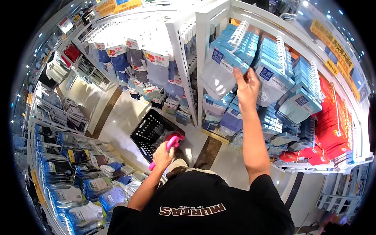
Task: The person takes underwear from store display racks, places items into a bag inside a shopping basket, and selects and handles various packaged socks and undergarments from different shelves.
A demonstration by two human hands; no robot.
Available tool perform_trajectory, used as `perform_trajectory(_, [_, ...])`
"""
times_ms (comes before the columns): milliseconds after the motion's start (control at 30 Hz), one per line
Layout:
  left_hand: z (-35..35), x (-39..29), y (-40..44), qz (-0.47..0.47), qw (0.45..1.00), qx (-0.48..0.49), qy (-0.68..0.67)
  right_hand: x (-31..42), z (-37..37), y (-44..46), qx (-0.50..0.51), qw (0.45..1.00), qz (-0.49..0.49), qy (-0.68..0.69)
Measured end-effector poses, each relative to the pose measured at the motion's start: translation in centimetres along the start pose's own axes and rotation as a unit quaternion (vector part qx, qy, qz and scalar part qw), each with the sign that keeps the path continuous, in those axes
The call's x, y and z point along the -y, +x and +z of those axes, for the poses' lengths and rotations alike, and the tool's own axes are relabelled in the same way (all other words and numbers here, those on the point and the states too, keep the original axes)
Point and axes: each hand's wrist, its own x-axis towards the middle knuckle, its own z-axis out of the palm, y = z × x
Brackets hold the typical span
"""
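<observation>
My left hand [162, 156] is closed around the pink handle [172, 141] of a black shopping basket [145, 133], which hangs low in front of me. A few packets lie inside the basket, too small to name. My right hand [247, 84] reaches up to the rack, its thumb on the front edge of a blue-topped garment pack [222, 72] with pale contents. That pack is at the front of a white hook [239, 35] and tilts toward me. Just right of my fingers hangs a similar pack [272, 84] with a dark blue label.
Red garment packs [333, 121] hang at the right end of the rack. Left of the white post [182, 70], socks [156, 70] hang in rows. A slanted bin of packaged socks [84, 188] stands at lower left. Tiled floor [113, 121] runs between the shelves.
</observation>
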Motion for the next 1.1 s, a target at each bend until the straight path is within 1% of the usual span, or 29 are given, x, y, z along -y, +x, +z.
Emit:
perform_trajectory(33, [-0.1, 0.0, 0.0, 0.000, 1.000, -0.008, -0.005, 0.2, -0.1, 0.1, 0.002, 1.000, -0.004, -0.017])
perform_trajectory(100, [-0.4, 0.1, 0.4, 0.014, 0.999, -0.029, -0.031, 1.2, 0.0, -0.1, -0.007, 0.999, -0.018, 0.027])
perform_trajectory(167, [-0.4, 0.4, 0.9, 0.036, 0.995, -0.053, -0.073, 3.0, 0.2, -1.0, -0.012, 0.993, -0.054, 0.108])
perform_trajectory(200, [-0.5, 0.5, 1.2, 0.055, 0.994, -0.060, -0.073, 3.3, -0.1, -1.8, 0.000, 0.991, -0.027, 0.129])
perform_trajectory(233, [-0.9, 0.0, 1.6, 0.066, 0.990, -0.075, -0.104, 3.5, -0.7, -2.7, 0.008, 0.989, 0.000, 0.149])
perform_trajectory(267, [-1.1, -0.7, 1.9, 0.074, 0.983, -0.058, -0.156, 3.6, -1.4, -3.6, 0.013, 0.985, 0.027, 0.169])
perform_trajectory(300, [-2.1, -3.0, 2.3, 0.080, 0.974, -0.040, -0.208, 3.3, -1.8, -4.6, 0.012, 0.983, 0.057, 0.174])
perform_trajectory(367, [-3.1, -7.5, 2.9, 0.126, 0.938, 0.009, -0.323, 1.9, -2.2, -7.1, 0.015, 0.975, 0.120, 0.185])
perform_trajectory(400, [-3.8, -10.0, 2.9, 0.131, 0.918, 0.035, -0.372, 1.3, -2.1, -8.3, 0.007, 0.972, 0.141, 0.190])
perform_trajectory(433, [-3.9, -12.1, 2.8, 0.136, 0.896, 0.059, -0.419, 0.6, -2.3, -9.5, 0.012, 0.964, 0.167, 0.205])
perform_trajectory(500, [-2.6, -14.2, 2.2, 0.100, 0.821, 0.153, -0.540, 0.2, -2.6, -11.9, -0.012, 0.946, 0.222, 0.237])
perform_trajectory(533, [-2.8, -14.7, 2.1, 0.083, 0.791, 0.246, -0.554, -0.3, -3.0, -13.0, -0.036, 0.947, 0.221, 0.228])
perform_trajectory(567, [-2.6, -15.2, 1.8, 0.084, 0.790, 0.251, -0.553, -1.0, -3.7, -14.0, -0.047, 0.949, 0.207, 0.232])
perform_trajectory(633, [-2.0, -16.0, 1.0, 0.089, 0.785, 0.265, -0.552, -2.7, -5.8, -16.4, -0.064, 0.968, 0.194, 0.148])
perform_trajectory(667, [-1.9, -16.4, 0.7, 0.059, 0.780, 0.251, -0.571, -3.2, -7.1, -17.7, -0.033, 0.982, 0.176, 0.063])
perform_trajectory(700, [-2.0, -16.6, 1.0, 0.056, 0.790, 0.246, -0.558, -2.9, -7.5, -19.0, 0.002, 0.986, 0.163, -0.022])
perform_trajectory(733, [-1.7, -16.8, 1.1, 0.049, 0.800, 0.235, -0.549, -1.7, -7.2, -19.9, 0.014, 0.985, 0.154, -0.078])
perform_trajectory(767, [-1.4, -17.0, 1.4, 0.043, 0.811, 0.219, -0.540, -1.9, -7.8, -21.4, 0.066, 0.971, 0.213, -0.089])
perform_trajectory(800, [-1.1, -17.3, 1.5, 0.054, 0.836, 0.199, -0.509, -0.9, -7.4, -22.3, 0.095, 0.958, 0.239, -0.127])
perform_trajectory(833, [-1.1, -17.7, 1.5, 0.058, 0.848, 0.193, -0.489, 0.1, -6.9, -23.1, 0.128, 0.941, 0.266, -0.165])
perform_trajectory(867, [-1.1, -18.0, 1.4, 0.064, 0.851, 0.196, -0.484, -2.0, -6.8, -24.6, 0.122, 0.967, 0.142, -0.170])
perform_trajectory(933, [-0.8, -18.0, 1.3, 0.074, 0.848, 0.209, -0.481, -1.3, -5.8, -25.0, 0.091, 0.976, 0.146, -0.132])
perform_trajectory(967, [-1.0, -17.9, 1.1, 0.065, 0.834, 0.228, -0.499, -1.1, -5.5, -25.0, 0.072, 0.980, 0.146, -0.114])
perform_trajectory(1000, [-1.3, -18.0, 0.9, 0.057, 0.818, 0.248, -0.516, -1.7, -6.6, -24.9, 0.086, 0.964, 0.159, -0.197])
perform_trajectory(1033, [-1.5, -18.1, 0.6, 0.049, 0.801, 0.268, -0.533, -2.2, -7.0, -25.0, 0.052, 0.966, 0.159, -0.195])
perform_trajectory(1067, [-1.4, -18.0, 0.0, 0.042, 0.782, 0.286, -0.552, -3.1, -7.8, -25.3, 0.018, 0.968, 0.225, -0.109])
perform_trajectory(1100, [-1.5, -17.6, -0.5, 0.039, 0.787, 0.305, -0.536, -3.3, -8.0, -25.1, -0.016, 0.958, 0.287, -0.021])
